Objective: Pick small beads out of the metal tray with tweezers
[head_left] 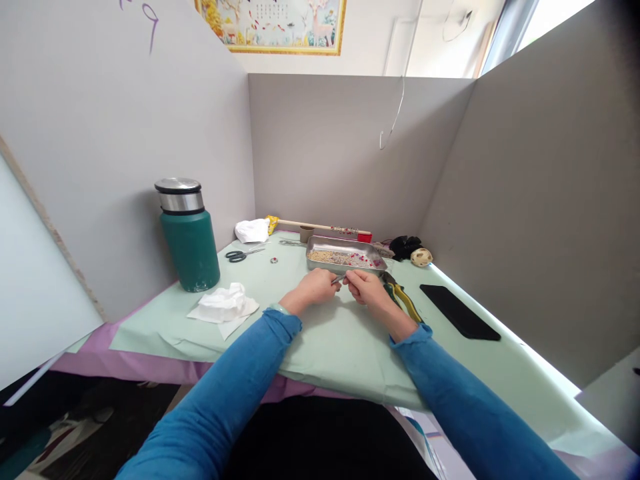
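In the head view, the left hand (317, 287) is holding a thin metal tool (339, 279) in a narrow pinch, and the tool is pointing across the small gap toward the right hand (367, 288). The right hand is keeping its fingertips drawn together by the tool's end; whether it is gripping anything small, I cannot tell. Just beyond both hands, a metal tray (345, 243) is holding golden beads (325, 257) on the left hand's side and pink-red beads (364, 261) on the right hand's side. Just right of the right hand, yellow-handled pliers (411, 305) are lying partly behind the wrist, and farther right a flat black object (460, 312) is resting. To the left of the left hand, a crumpled tissue (225, 305) is lying, with a green bottle (190, 250) standing farther left. Beyond the left hand and to its left, scissors (237, 256) and a small ring-shaped piece (274, 261) are lying apart. Beneath both hands, a pale green cloth (340, 353) is covering the table.
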Demonstrator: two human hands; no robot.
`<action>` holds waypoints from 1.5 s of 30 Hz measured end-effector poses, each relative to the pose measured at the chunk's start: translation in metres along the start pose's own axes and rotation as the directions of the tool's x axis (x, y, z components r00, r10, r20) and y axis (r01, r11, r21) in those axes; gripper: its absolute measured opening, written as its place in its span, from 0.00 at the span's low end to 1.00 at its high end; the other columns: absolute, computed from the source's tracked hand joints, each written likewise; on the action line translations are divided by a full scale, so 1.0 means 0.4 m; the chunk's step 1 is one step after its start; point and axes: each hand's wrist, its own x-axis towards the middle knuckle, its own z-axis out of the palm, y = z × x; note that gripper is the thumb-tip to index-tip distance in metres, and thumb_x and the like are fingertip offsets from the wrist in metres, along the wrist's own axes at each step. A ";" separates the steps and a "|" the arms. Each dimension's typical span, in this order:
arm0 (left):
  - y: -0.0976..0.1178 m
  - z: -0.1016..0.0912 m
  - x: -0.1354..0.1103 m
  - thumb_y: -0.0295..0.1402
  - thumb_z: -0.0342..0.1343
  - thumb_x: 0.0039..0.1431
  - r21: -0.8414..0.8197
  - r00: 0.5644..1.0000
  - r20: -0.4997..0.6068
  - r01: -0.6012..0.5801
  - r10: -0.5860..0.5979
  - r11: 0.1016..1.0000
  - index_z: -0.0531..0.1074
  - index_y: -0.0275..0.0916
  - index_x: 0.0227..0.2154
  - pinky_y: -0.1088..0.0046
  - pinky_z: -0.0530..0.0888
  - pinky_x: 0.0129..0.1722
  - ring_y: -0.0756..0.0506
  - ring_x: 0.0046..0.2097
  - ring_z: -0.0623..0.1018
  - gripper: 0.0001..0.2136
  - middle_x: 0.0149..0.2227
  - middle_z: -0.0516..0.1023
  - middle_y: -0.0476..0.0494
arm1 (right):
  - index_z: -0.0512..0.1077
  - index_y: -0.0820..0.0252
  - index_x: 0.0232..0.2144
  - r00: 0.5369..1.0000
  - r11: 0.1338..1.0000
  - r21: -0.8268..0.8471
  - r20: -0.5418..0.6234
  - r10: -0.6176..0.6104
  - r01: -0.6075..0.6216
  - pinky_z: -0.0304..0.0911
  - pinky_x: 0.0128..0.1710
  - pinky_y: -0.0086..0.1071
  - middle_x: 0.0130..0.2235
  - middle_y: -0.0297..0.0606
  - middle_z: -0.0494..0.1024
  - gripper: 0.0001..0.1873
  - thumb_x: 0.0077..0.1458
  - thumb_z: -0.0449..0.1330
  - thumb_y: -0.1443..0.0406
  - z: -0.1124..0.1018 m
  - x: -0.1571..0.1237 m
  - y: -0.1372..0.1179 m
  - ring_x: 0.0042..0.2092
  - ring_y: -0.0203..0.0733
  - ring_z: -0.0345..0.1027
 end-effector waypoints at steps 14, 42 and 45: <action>0.006 -0.007 -0.007 0.37 0.46 0.58 0.008 0.999 0.006 -0.034 0.034 0.999 0.76 0.36 0.30 0.72 0.68 0.35 0.45 0.34 0.75 0.15 0.31 0.79 0.40 | 0.65 0.60 0.22 1.000 0.999 -0.048 -0.024 -0.017 0.015 0.40 0.17 0.28 0.16 0.26 0.56 0.18 0.49 0.55 0.51 0.003 -0.001 -0.003 0.18 0.29 0.44; 0.016 -0.009 -0.010 0.37 0.47 0.58 0.041 0.998 0.059 -0.011 0.008 0.999 0.75 0.36 0.33 0.70 0.69 0.38 0.43 0.37 0.76 0.13 0.34 0.79 0.38 | 0.70 0.61 0.22 0.983 0.880 -0.464 -0.096 -0.159 0.097 0.52 0.29 0.30 0.23 0.34 0.69 0.18 0.54 0.48 0.57 0.001 0.002 0.002 0.26 0.37 0.59; 0.013 -0.007 -0.007 0.37 0.46 0.58 0.046 0.998 0.053 -0.016 0.014 0.999 0.75 0.36 0.33 0.70 0.69 0.38 0.42 0.37 0.76 0.14 0.34 0.79 0.38 | 0.70 0.61 0.22 0.983 0.880 -0.466 -0.100 -0.154 0.090 0.52 0.29 0.30 0.23 0.34 0.69 0.18 0.54 0.48 0.57 0.001 0.001 0.000 0.26 0.37 0.60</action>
